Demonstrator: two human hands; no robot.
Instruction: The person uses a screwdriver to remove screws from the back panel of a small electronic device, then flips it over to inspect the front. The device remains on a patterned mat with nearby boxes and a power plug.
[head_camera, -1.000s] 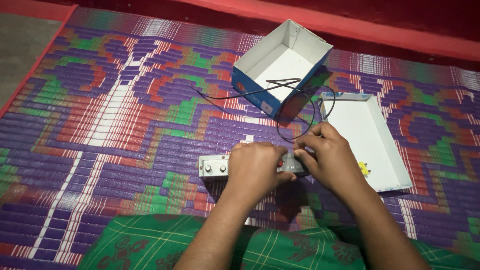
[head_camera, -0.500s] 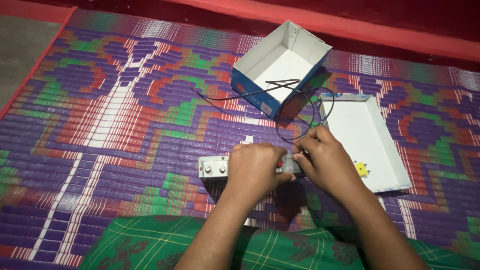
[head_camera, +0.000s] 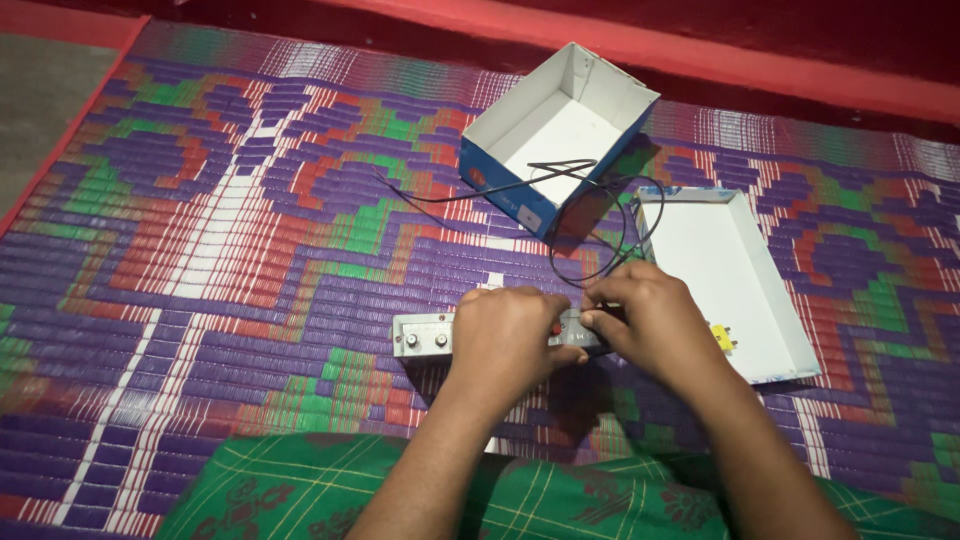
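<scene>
**Grey module under two hands on the woven mat**

Grey module, one long metal box, lies on the mat near its near edge, just in front of the green checked cloth. Two round knobs show on its left end face; the middle and right end are hidden under the hands. Left hand is curled down over the top of it, fingers closed on the body. Right hand pinches at the module's right end with fingertips together; what they grip is too small to make out. One thin black wire loops from there up into one open blue-and-white box toward the mat's far edge. One white lid lies flat to the right, with one small yellow part inside, half hidden by the right hand.
</scene>
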